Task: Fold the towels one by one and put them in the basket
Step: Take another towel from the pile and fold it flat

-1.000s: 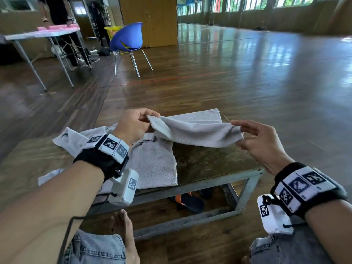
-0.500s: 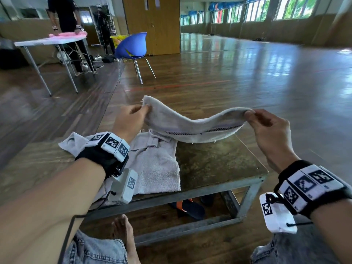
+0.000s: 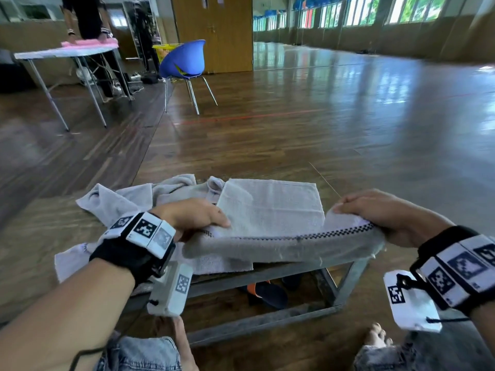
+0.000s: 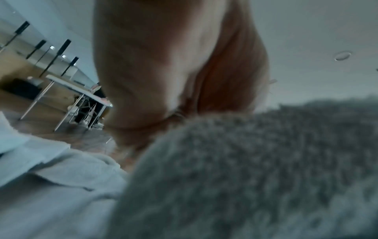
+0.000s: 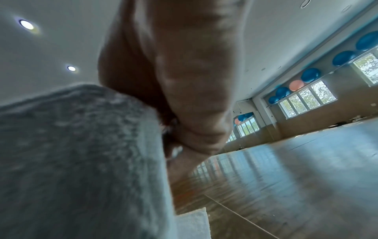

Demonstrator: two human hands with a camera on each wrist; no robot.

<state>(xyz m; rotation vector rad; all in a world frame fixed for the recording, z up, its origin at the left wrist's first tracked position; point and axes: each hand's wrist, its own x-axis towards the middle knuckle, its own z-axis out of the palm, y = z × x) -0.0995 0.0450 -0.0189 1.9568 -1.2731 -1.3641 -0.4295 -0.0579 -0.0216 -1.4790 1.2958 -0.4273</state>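
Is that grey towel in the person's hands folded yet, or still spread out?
Partly folded: the grey terry towel lies doubled on the low table, its near edge held up by the left hand and right hand.

Both forearms extended forward, wristbands on wrists. Left hand [image 3: 192,215] pinches left end of gray towel [image 3: 270,210], fingers curled over its edge. Right hand [image 3: 385,215] grips right end, knuckles up.
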